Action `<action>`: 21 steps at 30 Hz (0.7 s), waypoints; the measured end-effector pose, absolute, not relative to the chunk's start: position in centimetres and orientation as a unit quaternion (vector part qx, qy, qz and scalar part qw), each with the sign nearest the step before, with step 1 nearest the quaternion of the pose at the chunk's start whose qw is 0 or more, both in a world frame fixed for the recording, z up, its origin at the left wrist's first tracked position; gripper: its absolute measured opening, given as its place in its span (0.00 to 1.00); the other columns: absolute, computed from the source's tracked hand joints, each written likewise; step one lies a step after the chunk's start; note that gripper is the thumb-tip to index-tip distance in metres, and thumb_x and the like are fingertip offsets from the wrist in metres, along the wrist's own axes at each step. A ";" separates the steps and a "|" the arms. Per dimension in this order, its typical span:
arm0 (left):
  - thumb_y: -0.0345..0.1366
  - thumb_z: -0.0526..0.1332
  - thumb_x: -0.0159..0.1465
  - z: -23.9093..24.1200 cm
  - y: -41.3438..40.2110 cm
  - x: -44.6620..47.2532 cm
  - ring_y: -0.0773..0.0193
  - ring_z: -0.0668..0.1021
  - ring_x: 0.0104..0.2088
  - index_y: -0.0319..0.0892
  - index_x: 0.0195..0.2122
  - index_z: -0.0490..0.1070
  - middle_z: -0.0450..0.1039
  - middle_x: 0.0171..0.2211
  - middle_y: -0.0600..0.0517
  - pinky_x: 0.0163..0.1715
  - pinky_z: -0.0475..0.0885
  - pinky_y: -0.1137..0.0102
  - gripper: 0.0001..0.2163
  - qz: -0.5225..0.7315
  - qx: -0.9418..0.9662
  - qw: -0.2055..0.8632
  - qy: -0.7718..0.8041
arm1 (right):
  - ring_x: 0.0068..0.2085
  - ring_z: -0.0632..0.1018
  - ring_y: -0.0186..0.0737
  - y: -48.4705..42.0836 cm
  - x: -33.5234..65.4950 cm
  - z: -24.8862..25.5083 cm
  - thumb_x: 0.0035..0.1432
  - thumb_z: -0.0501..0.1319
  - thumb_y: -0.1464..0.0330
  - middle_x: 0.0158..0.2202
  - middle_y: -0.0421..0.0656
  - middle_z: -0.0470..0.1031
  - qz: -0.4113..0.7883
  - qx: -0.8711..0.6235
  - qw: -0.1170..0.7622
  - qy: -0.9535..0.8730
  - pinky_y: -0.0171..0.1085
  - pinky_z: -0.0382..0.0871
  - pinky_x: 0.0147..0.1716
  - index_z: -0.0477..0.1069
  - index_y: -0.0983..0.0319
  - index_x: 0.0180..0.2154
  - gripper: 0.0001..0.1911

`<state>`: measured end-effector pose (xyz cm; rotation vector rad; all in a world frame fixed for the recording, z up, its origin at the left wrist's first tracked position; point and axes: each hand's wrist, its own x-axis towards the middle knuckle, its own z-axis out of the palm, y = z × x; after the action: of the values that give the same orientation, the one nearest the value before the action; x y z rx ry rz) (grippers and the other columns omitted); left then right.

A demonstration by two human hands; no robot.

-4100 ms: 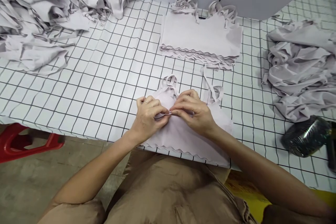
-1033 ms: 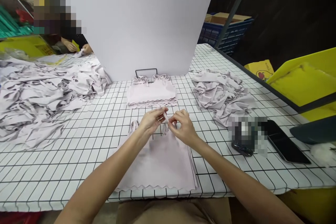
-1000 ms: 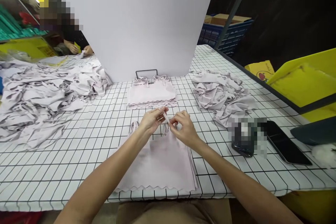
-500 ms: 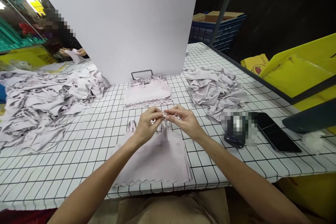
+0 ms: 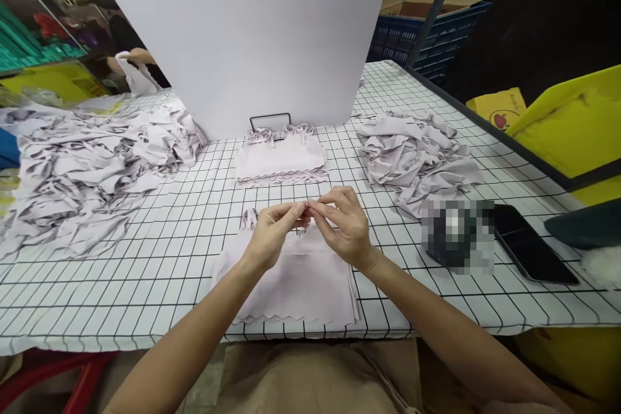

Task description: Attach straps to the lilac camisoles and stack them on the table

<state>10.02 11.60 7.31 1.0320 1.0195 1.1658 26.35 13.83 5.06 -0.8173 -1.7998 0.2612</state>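
Note:
My left hand (image 5: 272, 231) and my right hand (image 5: 347, 226) meet fingertip to fingertip above the upper edge of a stack of pale lilac strappy tops (image 5: 295, 284). Both are closed in a pinch. The bit between the fingertips is tiny and mostly hidden, close to the right-hand straps of the top. A looped strap (image 5: 250, 218) shows just left of my left hand. Behind my hands lies a second stack of the same tops (image 5: 281, 158), with wavy lower edges and bundled straps.
Loose lilac garments are heaped on the left (image 5: 107, 162) and right (image 5: 417, 155) of the checked tablecloth (image 5: 169, 284). A white board (image 5: 242, 32) stands behind. At right lie a phone (image 5: 533, 242) and a blurred dark object (image 5: 449, 236). Another person's hands (image 5: 133, 59) hold cloth.
My fingertips have come closer together, and the small white bit between them is now mostly covered. The view has shifted slightly. The other person's cloth is lifted higher.

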 end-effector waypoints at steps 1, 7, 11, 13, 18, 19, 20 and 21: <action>0.46 0.72 0.56 7.3 11.4 10.0 0.62 0.77 0.34 0.41 0.35 0.84 0.80 0.31 0.47 0.40 0.73 0.65 0.13 0.509 0.429 0.609 0.431 | 0.40 0.72 0.47 13.7 26.3 5.1 0.64 0.60 0.70 0.34 0.46 0.76 0.110 -0.338 0.536 -0.766 0.51 0.72 0.40 0.81 0.53 0.42 0.12; 0.43 0.73 0.55 7.1 11.1 9.6 0.65 0.75 0.30 0.41 0.32 0.84 0.80 0.28 0.49 0.34 0.72 0.67 0.10 0.509 0.448 0.582 0.449 | 0.46 0.75 0.45 13.7 26.7 6.2 0.64 0.62 0.66 0.41 0.46 0.76 0.284 -0.334 0.498 -0.748 0.50 0.74 0.47 0.81 0.53 0.42 0.09; 0.41 0.73 0.56 6.9 10.9 8.9 0.65 0.76 0.28 0.40 0.31 0.82 0.78 0.26 0.50 0.30 0.71 0.68 0.09 0.484 0.498 0.538 0.477 | 0.42 0.76 0.42 14.5 27.3 6.8 0.64 0.63 0.65 0.35 0.43 0.78 0.370 -0.308 0.411 -0.774 0.45 0.73 0.44 0.80 0.56 0.40 0.07; 0.41 0.71 0.58 6.5 10.5 8.6 0.64 0.77 0.29 0.40 0.31 0.80 0.78 0.27 0.50 0.31 0.72 0.68 0.09 0.479 0.510 0.525 0.484 | 0.39 0.74 0.42 14.6 27.5 6.8 0.62 0.65 0.66 0.31 0.42 0.77 0.326 -0.327 0.389 -0.797 0.43 0.71 0.40 0.79 0.57 0.35 0.05; 0.35 0.68 0.62 4.3 8.5 7.5 0.58 0.76 0.39 0.42 0.37 0.76 0.79 0.36 0.49 0.42 0.69 0.61 0.05 0.379 0.675 0.345 0.531 | 0.38 0.72 0.42 14.3 27.9 6.0 0.63 0.62 0.70 0.30 0.42 0.77 0.300 -0.347 0.340 -0.821 0.43 0.68 0.41 0.76 0.58 0.31 0.07; 0.34 0.70 0.60 3.8 8.0 7.4 0.57 0.75 0.39 0.42 0.38 0.76 0.78 0.37 0.49 0.43 0.68 0.59 0.07 0.334 0.705 0.301 0.548 | 0.38 0.73 0.41 14.2 28.0 5.8 0.63 0.62 0.70 0.31 0.41 0.77 0.321 -0.350 0.330 -0.816 0.43 0.69 0.41 0.76 0.58 0.32 0.06; 0.35 0.72 0.59 3.3 7.5 7.3 0.55 0.74 0.40 0.41 0.38 0.75 0.78 0.36 0.50 0.44 0.66 0.58 0.09 0.290 0.725 0.267 0.564 | 0.38 0.74 0.41 14.0 28.1 5.5 0.63 0.62 0.70 0.32 0.41 0.78 0.345 -0.354 0.320 -0.809 0.43 0.70 0.41 0.76 0.58 0.33 0.05; 0.36 0.73 0.58 2.9 7.1 7.2 0.54 0.74 0.40 0.41 0.38 0.74 0.78 0.36 0.50 0.45 0.64 0.56 0.11 0.251 0.736 0.246 0.578 | 0.39 0.75 0.41 13.8 28.2 5.2 0.62 0.63 0.69 0.33 0.41 0.79 0.366 -0.356 0.307 -0.803 0.42 0.71 0.41 0.77 0.58 0.35 0.04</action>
<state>7.20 7.14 2.88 2.0091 1.5784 0.6844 28.16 13.85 5.15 -0.9422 -2.1233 0.9684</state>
